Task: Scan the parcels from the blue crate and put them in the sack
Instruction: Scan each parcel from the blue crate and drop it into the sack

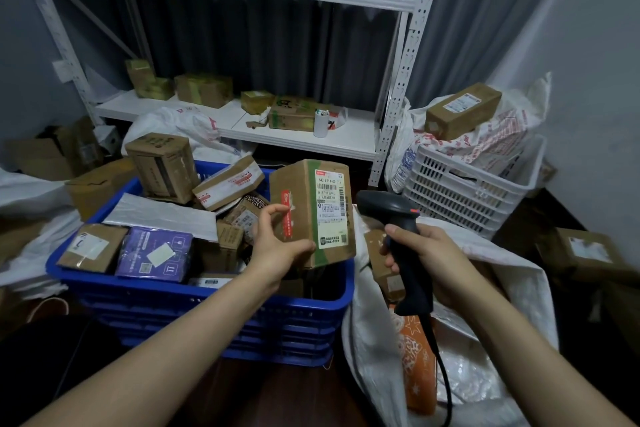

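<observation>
Left hand (pixel 277 243) gripping parcel (pixel 311 211), right hand (pixel 426 253) holding scanner (pixel 398 236)

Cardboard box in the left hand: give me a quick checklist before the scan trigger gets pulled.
1. Grip on the parcel: left hand holds the cardboard box by its lower edge, clear of the crate. Ok.
2. Label faces up and its barcodes are uncovered; the thumb sits only at its lower corner. Ok.
3. Scanner gripped by the handle in the right hand. Ok.
4. Scanner head aimed at the barcode: it sits beside the box, and no beam is visible. Cannot tell.
5. Sack mouth open beside the crate. Ok.
6. Cable hangs across the sack mouth and may snag. Not ok.
</observation>
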